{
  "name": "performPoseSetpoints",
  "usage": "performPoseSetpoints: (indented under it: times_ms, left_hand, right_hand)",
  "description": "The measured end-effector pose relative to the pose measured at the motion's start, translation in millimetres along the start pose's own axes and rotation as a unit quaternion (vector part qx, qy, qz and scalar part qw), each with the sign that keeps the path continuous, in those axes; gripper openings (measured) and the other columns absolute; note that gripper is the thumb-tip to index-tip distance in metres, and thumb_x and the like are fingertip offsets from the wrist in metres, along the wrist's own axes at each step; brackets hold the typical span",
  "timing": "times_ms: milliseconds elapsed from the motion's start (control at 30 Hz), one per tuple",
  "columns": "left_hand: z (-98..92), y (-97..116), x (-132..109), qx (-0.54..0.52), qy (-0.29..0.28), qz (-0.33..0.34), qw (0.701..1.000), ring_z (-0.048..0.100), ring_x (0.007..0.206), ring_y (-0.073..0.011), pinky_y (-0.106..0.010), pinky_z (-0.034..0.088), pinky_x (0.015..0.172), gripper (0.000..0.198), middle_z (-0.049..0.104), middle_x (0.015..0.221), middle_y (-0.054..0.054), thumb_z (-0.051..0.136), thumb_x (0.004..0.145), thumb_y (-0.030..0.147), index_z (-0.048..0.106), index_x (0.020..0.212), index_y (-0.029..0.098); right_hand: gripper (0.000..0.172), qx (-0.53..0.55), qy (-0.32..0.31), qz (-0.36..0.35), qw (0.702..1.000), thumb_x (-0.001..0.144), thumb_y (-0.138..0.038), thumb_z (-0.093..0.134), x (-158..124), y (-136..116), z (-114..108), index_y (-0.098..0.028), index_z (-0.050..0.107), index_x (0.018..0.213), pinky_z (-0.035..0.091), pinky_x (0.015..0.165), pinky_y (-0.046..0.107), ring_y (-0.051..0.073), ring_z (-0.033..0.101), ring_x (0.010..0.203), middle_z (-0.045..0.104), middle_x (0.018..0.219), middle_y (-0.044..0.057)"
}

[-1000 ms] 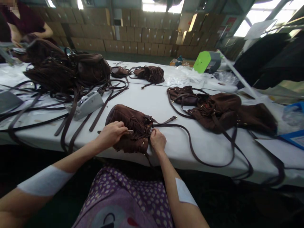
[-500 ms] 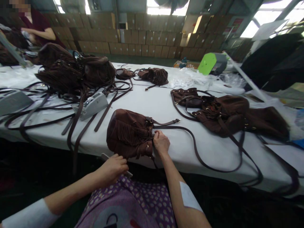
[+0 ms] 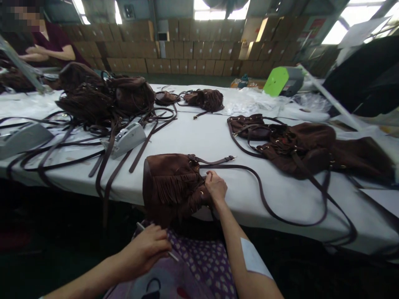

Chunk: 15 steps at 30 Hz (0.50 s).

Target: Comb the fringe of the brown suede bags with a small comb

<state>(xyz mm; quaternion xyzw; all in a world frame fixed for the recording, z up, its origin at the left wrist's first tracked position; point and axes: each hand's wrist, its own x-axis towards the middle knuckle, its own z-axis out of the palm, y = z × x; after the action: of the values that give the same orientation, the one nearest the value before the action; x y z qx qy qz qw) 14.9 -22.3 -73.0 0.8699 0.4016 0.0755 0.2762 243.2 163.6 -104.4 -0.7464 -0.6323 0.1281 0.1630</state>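
A brown suede fringed bag (image 3: pixel 170 185) lies at the near edge of the white table (image 3: pixel 202 137), partly hanging over it. My right hand (image 3: pixel 215 186) pinches the bag's top by the strap end. A long dark strap (image 3: pixel 264 199) loops off to the right from it. Over my lap, away from the table, my left hand (image 3: pixel 146 249) is closed around a thin metal tool (image 3: pixel 173 256).
A heap of brown bags (image 3: pixel 102 97) with several loose straps lies at the left around a grey tape dispenser (image 3: pixel 126 139). More bags (image 3: pixel 296 145) lie at the right. A green device (image 3: pixel 280 81) stands at the back. Another person sits far left.
My left hand left the bag's fringe and dropped to my lap with the tool. The bag slid toward the table edge. My right hand stayed on the bag.
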Motion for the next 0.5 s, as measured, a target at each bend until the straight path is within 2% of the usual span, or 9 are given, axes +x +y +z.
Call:
performPoseSetpoints:
  times_ms: [100, 200, 267, 367, 433, 500]
  left_hand:
    - [9.7, 3, -12, -0.023, 0.098, -0.023, 0.995, 0.053, 0.079, -0.0212, -0.040, 0.043, 0.072, 0.018, 0.062, 0.085, -0.006, 0.042, 0.092, 0.030, 0.060, 0.091, 0.028]
    - [1.4, 10, -26, -0.049, 0.228, 0.000, 0.973, 0.056, 0.079, -0.0204, -0.039, 0.047, 0.070, 0.020, 0.062, 0.086, -0.005, 0.045, 0.091, 0.020, 0.057, 0.101, 0.031]
    - [-12.2, 21, -38, -0.040, 0.311, 0.024, 0.949, 0.057, 0.077, -0.0201, -0.038, 0.049, 0.068, 0.030, 0.062, 0.083, -0.003, 0.047, 0.088, 0.013, 0.056, 0.109, 0.033]
    - [-40.7, 41, -52, 0.022, 0.404, 0.059, 0.912, 0.060, 0.076, -0.0230, -0.043, 0.051, 0.069, 0.041, 0.063, 0.081, -0.004, 0.051, 0.084, 0.014, 0.055, 0.119, 0.036]
    - [-58.2, 45, -48, 0.073, 0.458, 0.070, 0.883, 0.060, 0.080, -0.0243, -0.045, 0.051, 0.073, 0.043, 0.063, 0.084, -0.005, 0.053, 0.083, 0.015, 0.056, 0.121, 0.034]
    - [-67.3, 33, -32, 0.116, 0.497, 0.060, 0.858, 0.059, 0.081, -0.0227, -0.043, 0.049, 0.075, 0.039, 0.062, 0.087, -0.006, 0.055, 0.083, 0.012, 0.059, 0.116, 0.032]
  right_hand:
    - [0.035, -0.004, 0.000, 0.004, 1.000, 0.096, -0.031, 0.034, 1, -1, 0, -0.027, 0.064, 0.113, 0.042, 0.072, 0.028, 0.021, 0.065, 0.081, 0.070, 0.085, 0.006]
    - [0.034, -0.007, -0.001, 0.008, 1.000, 0.095, -0.030, 0.035, 0, -2, -1, -0.026, 0.064, 0.112, 0.042, 0.071, 0.028, 0.021, 0.066, 0.080, 0.070, 0.084, 0.006]
    - [0.033, -0.006, 0.001, 0.011, 1.000, 0.095, -0.030, 0.036, 0, -2, -1, -0.026, 0.064, 0.112, 0.042, 0.070, 0.028, 0.021, 0.066, 0.079, 0.070, 0.083, 0.006]
    - [0.034, -0.004, 0.003, 0.013, 1.000, 0.095, -0.030, 0.035, 0, -1, 0, -0.026, 0.064, 0.112, 0.042, 0.070, 0.027, 0.020, 0.065, 0.079, 0.070, 0.084, 0.005]
    - [0.034, -0.003, 0.003, 0.012, 1.000, 0.096, -0.030, 0.035, 0, -1, 0, -0.026, 0.064, 0.113, 0.042, 0.071, 0.027, 0.020, 0.065, 0.080, 0.070, 0.084, 0.006]
    - [0.034, -0.003, 0.003, 0.010, 1.000, 0.096, -0.030, 0.035, 0, -2, 0, -0.026, 0.064, 0.112, 0.042, 0.071, 0.027, 0.020, 0.065, 0.081, 0.070, 0.085, 0.006]
